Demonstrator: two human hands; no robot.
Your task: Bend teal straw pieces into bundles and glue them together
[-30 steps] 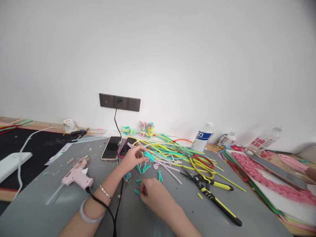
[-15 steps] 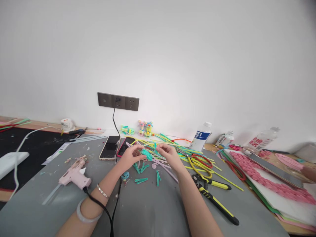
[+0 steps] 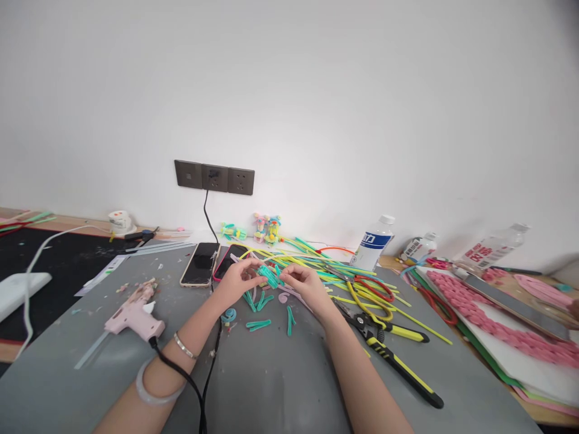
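Pinched in my left hand (image 3: 240, 282) is a teal bundle of fuzzy pipe cleaner (image 3: 268, 276), held above the grey table. My right hand (image 3: 306, 285) grips a short bent piece of teal pipe cleaner (image 3: 278, 272) between thumb and fingers, against the bundle's right side. Below them lie several folded teal pieces (image 3: 258, 325), one (image 3: 290, 320) apart on the right. A blue coil (image 3: 228, 315) sits near my left wrist, and a lilac curl (image 3: 283, 298) lies between my hands.
A pink glue gun (image 3: 137, 318) rests at left, its black cord passing my left forearm. Yellow-black pliers (image 3: 400, 367), scissors (image 3: 373, 295) and loose pipe cleaners lie at right. Two phones (image 3: 200, 264), small pipe-cleaner figures (image 3: 266, 229) and a bottle (image 3: 372, 246) are behind. Another person's hand shows at far right.
My right hand has moved left, bringing the short teal piece against the bundle; before, the two were apart. The camera view has shifted slightly.
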